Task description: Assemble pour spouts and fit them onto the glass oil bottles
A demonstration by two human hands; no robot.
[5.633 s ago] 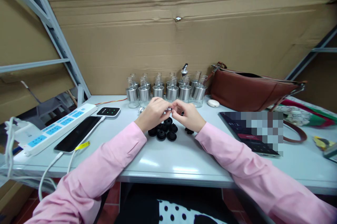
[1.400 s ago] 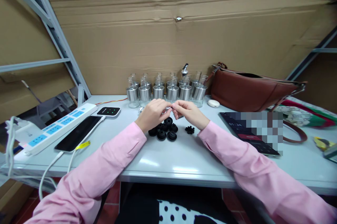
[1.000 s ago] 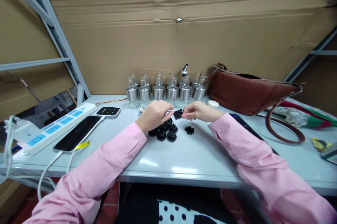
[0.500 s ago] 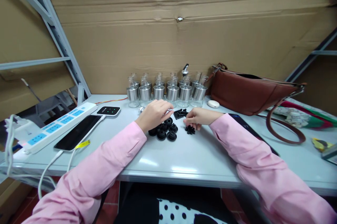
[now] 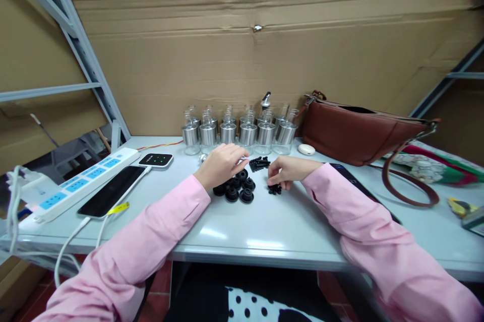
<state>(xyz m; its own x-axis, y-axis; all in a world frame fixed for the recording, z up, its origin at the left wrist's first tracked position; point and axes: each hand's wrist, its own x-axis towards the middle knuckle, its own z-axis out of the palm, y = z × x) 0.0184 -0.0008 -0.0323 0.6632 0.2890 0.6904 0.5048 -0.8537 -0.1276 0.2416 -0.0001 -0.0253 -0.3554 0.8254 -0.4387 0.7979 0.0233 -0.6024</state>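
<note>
Right hand [image 5: 286, 171] down on the worktop [image 5: 264, 221], grip narrow, fingertips pinching a small black part [image 5: 275, 189]. Left hand [image 5: 221, 163] curled over the black caps [image 5: 236, 188]; its grip cannot be told.

One head-worn view, forward and downward.
It looks across the table [image 5: 264, 231] toward the cardboard wall [image 5: 242, 60] at 12 o'clock, hands close below, edges probably lens-warped.

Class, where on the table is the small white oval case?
The white oval case lies far right of centre, between the row of jars and the brown bag.
</note>
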